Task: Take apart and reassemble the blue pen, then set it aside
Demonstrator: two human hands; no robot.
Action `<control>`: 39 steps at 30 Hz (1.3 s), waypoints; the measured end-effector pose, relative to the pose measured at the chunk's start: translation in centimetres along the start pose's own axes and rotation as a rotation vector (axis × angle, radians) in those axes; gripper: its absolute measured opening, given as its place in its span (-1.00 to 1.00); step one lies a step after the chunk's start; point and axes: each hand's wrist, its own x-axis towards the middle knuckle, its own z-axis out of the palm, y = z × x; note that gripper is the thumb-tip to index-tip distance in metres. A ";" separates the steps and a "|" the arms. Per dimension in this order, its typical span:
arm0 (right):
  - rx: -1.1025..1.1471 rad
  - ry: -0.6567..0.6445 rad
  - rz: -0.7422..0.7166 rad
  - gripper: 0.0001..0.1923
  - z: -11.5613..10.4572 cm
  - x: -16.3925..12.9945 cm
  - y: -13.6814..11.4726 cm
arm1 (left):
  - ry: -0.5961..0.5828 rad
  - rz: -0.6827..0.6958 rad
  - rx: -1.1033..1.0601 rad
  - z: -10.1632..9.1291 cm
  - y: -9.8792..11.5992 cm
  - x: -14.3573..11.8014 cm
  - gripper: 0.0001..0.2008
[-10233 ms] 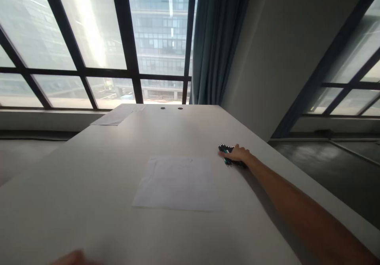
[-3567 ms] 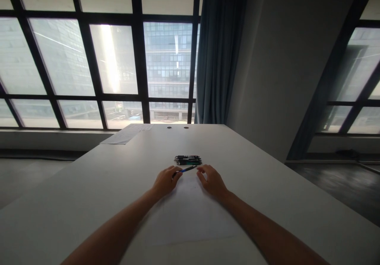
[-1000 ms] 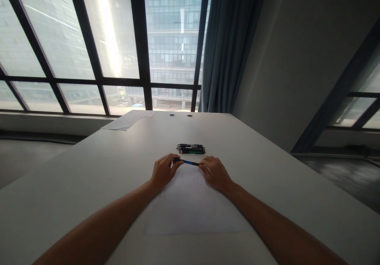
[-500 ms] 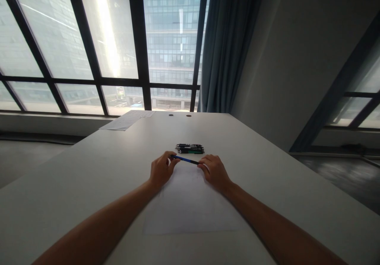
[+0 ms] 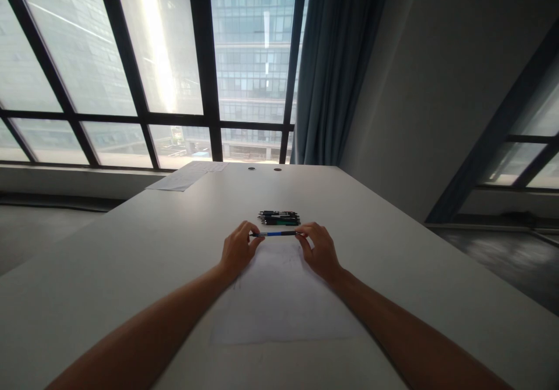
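Between my two hands a blue and black pen (image 5: 276, 234) is stretched level, lying crosswise above the far edge of a white sheet of paper (image 5: 279, 302). The fingers of my left hand (image 5: 239, 247) pinch its left end. At the other end, my right hand (image 5: 319, 249) grips the black tip between thumb and fingers. Just beyond the held pen lies a cluster of several dark pens (image 5: 279, 218), side by side, one with a green part. Faint marks show on the paper near my wrists.
The white table (image 5: 131, 273) runs away toward the windows. More printed sheets (image 5: 181, 178) lie at its far left edge, and two small round discs (image 5: 278, 169) sit at the far end. A blue curtain (image 5: 336, 70) hangs behind on the right.
The pen has turned from slanting down to the right to nearly level. My right hand has risen slightly at its end, while my left hand has stayed almost in place.
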 end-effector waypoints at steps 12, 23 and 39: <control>0.007 -0.005 0.020 -0.84 -0.1 0.1 0.0 | 0.043 0.060 -0.026 0.0 0.2 0.0 -0.88; -0.086 -0.183 0.088 -0.52 0.5 -0.3 0.8 | 0.009 0.137 0.069 -0.7 0.4 0.2 -0.67; 0.134 -0.241 0.207 -0.57 0.3 -0.6 -2.7 | -0.201 0.401 0.191 -0.1 2.0 -0.7 -0.73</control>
